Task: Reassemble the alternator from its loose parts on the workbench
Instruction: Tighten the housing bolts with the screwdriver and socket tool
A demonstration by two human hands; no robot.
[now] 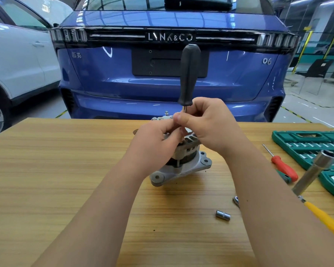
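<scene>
The grey alternator (pixel 183 166) stands on its mounting flange near the middle of the wooden workbench (pixel 66 170). A screwdriver with a black handle (pixel 189 74) stands upright over its top, the tip hidden behind my fingers. My right hand (pixel 206 122) pinches the metal shaft just below the handle. My left hand (pixel 158 143) rests on the alternator's top with its fingers closed around the lower shaft. The spot where the tip meets the housing is covered by both hands.
A green socket set case (pixel 307 145) lies open at the right edge. A red screwdriver (pixel 283 166), a long socket on a yellow-handled driver (pixel 314 170), a loose small socket (pixel 223 215) and a small metal part (pixel 236 201) lie nearby. A blue car (pixel 162 74) stands behind the bench.
</scene>
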